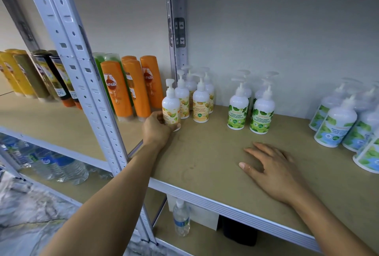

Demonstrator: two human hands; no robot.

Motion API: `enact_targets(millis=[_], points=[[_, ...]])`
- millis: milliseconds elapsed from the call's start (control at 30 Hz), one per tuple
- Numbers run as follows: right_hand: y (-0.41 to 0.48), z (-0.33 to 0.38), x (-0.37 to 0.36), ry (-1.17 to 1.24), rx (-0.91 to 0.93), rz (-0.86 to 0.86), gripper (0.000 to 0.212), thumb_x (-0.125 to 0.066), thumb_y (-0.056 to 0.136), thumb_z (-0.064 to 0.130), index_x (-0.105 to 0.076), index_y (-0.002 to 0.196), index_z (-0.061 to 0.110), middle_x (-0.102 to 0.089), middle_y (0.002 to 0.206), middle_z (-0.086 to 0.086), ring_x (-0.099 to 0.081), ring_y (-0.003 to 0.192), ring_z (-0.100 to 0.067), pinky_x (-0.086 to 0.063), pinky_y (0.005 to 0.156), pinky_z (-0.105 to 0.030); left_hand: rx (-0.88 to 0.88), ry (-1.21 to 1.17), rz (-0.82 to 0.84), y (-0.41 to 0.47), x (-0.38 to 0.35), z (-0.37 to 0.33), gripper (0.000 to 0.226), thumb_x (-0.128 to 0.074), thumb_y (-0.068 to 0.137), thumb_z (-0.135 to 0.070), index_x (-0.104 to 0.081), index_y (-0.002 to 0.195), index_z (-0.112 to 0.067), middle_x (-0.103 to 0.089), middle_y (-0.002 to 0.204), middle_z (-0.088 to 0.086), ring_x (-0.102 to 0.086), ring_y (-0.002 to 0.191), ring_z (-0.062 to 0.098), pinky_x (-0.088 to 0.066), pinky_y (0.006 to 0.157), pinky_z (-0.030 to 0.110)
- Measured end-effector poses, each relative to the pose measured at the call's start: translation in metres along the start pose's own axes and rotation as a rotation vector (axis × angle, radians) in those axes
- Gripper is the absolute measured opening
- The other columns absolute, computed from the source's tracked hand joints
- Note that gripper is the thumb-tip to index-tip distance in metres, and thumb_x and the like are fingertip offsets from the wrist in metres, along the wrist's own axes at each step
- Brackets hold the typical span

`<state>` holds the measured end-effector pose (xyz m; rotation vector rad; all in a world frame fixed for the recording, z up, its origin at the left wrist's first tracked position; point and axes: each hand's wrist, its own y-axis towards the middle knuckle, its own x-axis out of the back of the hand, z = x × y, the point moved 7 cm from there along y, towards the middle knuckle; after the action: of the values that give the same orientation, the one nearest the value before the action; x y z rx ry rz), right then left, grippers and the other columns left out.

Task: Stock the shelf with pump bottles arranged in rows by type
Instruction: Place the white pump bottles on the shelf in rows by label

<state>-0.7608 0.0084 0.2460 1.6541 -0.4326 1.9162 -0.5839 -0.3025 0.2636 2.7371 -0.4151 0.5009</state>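
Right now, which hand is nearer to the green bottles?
Right. The right hand lies flat on the shelf just in front of the green bottles; the left hand grips a yellow bottle further left.

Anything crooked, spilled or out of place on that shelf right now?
Nothing stands out. The yellow-label bottles, green-label bottles and blue-label bottles stand in separate groups, none toppled; no spill shows on the shelf. The left hand grips the front yellow-label bottle.

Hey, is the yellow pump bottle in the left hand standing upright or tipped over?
Upright: the yellow pump bottle has its pump on top, while the left hand holds its lower body.
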Motion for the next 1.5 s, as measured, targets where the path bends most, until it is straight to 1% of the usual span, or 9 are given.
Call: enact_targets(millis=[67,167,400,600,700,933,1067,1233,1500], points=[[0.0003,-0.0001,-0.0004,-0.001,-0.004,-0.001,0.088,-0.006,0.073,0.086,-0.038,0.145,0.048,-0.026,0.161,0.016,-0.019,0.148,-0.008,-0.012,0.119,-0.037,0.010,0.003,-0.017,-0.0024,0.0003,-0.0024,0.063,-0.096,0.063,-0.030,-0.061,0.114,-0.016,-0.069,0.109,-0.003,-0.065,0.097,0.014,-0.055,0.083,0.028],[0.0003,0.0005,0.0005,-0.012,-0.006,-0.014,0.090,-0.004,0.071,0.086,-0.038,0.145,0.049,-0.026,0.161,0.016,-0.020,0.148,-0.008,-0.012,0.119,-0.037,0.015,0.006,-0.022,-0.0037,-0.0014,-0.0040,0.063,-0.096,0.062,-0.032,-0.059,0.112,-0.017,-0.068,0.108,-0.001,-0.065,0.097,0.016,-0.057,0.085,0.034],[0.0011,-0.0003,-0.0009,-0.006,-0.002,-0.025,0.091,-0.005,0.070,0.086,-0.041,0.144,0.048,-0.029,0.160,0.014,-0.023,0.147,-0.009,-0.014,0.119,-0.039,-0.022,-0.020,0.049,0.0000,-0.0036,-0.0012,0.066,-0.093,0.067,-0.027,-0.065,0.126,-0.016,-0.072,0.116,-0.005,-0.067,0.105,0.011,-0.057,0.096,0.037],[0.0018,-0.0005,-0.0010,-0.021,0.000,-0.032,0.091,-0.004,0.070,0.086,-0.040,0.144,0.048,-0.029,0.160,0.014,-0.023,0.147,-0.010,-0.015,0.119,-0.038,0.042,-0.013,-0.003,-0.0007,-0.0040,-0.0022,0.069,-0.097,0.059,-0.030,-0.063,0.118,-0.018,-0.070,0.106,-0.007,-0.066,0.096,0.011,-0.058,0.087,0.034],[0.0021,-0.0011,-0.0012,-0.019,0.001,-0.035,0.091,-0.004,0.071,0.086,-0.041,0.144,0.047,-0.028,0.160,0.014,-0.023,0.147,-0.010,-0.015,0.119,-0.038,0.034,0.005,-0.004,-0.0022,-0.0059,-0.0063,0.071,-0.096,0.062,-0.031,-0.061,0.122,-0.017,-0.068,0.111,-0.005,-0.065,0.099,0.013,-0.057,0.086,0.031],[0.0028,-0.0016,-0.0022,-0.022,0.001,-0.046,0.090,-0.005,0.071,0.087,-0.041,0.144,0.048,-0.030,0.159,0.014,-0.024,0.146,-0.009,-0.016,0.119,-0.039,0.006,0.043,0.041,-0.0003,-0.0088,-0.0057,0.069,-0.092,0.068,-0.032,-0.062,0.129,-0.017,-0.070,0.119,-0.004,-0.066,0.106,0.014,-0.056,0.092,0.034],[0.0025,-0.0010,-0.0018,-0.016,-0.003,-0.047,0.091,-0.005,0.070,0.087,-0.042,0.144,0.047,-0.030,0.160,0.014,-0.024,0.147,-0.009,-0.015,0.119,-0.037,0.021,0.027,0.004,-0.0018,-0.0059,-0.0066,0.070,-0.094,0.066,-0.031,-0.061,0.125,-0.017,-0.069,0.116,-0.004,-0.064,0.099,0.011,-0.053,0.085,0.026],[0.0019,-0.0012,-0.0018,-0.023,-0.004,-0.048,0.091,-0.004,0.070,0.087,-0.042,0.143,0.048,-0.030,0.159,0.014,-0.024,0.147,-0.009,-0.016,0.118,-0.037,0.031,0.022,-0.029,-0.0012,-0.0060,-0.0042,0.066,-0.095,0.064,-0.032,-0.059,0.118,-0.018,-0.068,0.113,-0.002,-0.064,0.099,0.015,-0.056,0.084,0.031],[0.0019,-0.0008,-0.0015,-0.027,-0.008,-0.046,0.090,-0.004,0.070,0.086,-0.040,0.144,0.049,-0.029,0.159,0.016,-0.023,0.146,-0.007,-0.015,0.118,-0.036,0.029,0.034,-0.034,-0.0013,-0.0055,-0.0048,0.068,-0.095,0.064,-0.032,-0.059,0.119,-0.016,-0.067,0.114,-0.002,-0.063,0.101,0.016,-0.055,0.084,0.031]])
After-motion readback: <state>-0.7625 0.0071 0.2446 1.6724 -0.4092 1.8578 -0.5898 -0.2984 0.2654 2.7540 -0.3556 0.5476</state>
